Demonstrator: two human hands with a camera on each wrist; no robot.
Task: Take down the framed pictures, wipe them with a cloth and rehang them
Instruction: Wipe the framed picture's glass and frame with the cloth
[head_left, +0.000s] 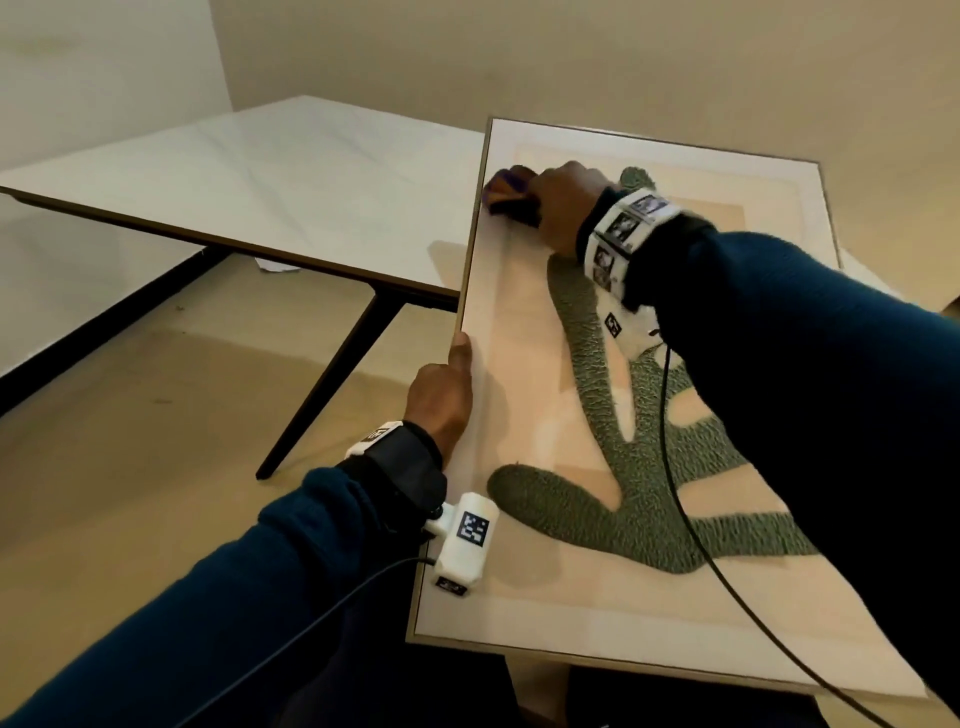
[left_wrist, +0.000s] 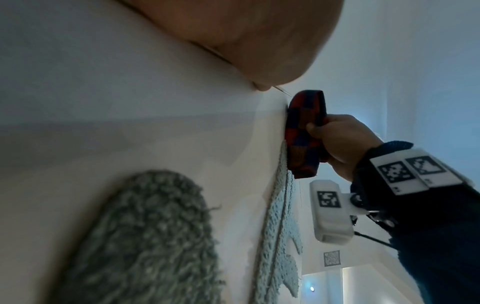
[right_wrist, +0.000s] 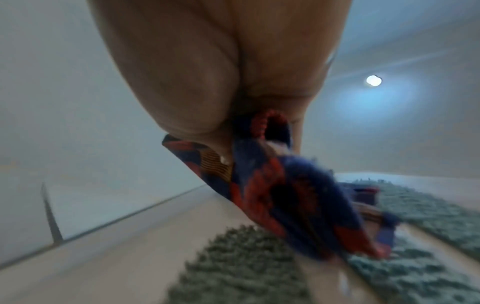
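Note:
A large framed picture with a green fuzzy plant shape lies flat, face up, in front of me. My right hand grips a bunched red-and-blue cloth and presses it on the glass near the picture's far left corner. The left wrist view shows the cloth flat against the picture, held by the right hand. My left hand holds the frame's left edge, thumb on top, fingers hidden beneath. In the right wrist view, the palm covers the cloth.
A white-topped table with dark slanted legs stands to the left, its corner touching or passing under the picture. Beige floor lies below and a plain wall behind. A black cable from my right wrist trails across the picture.

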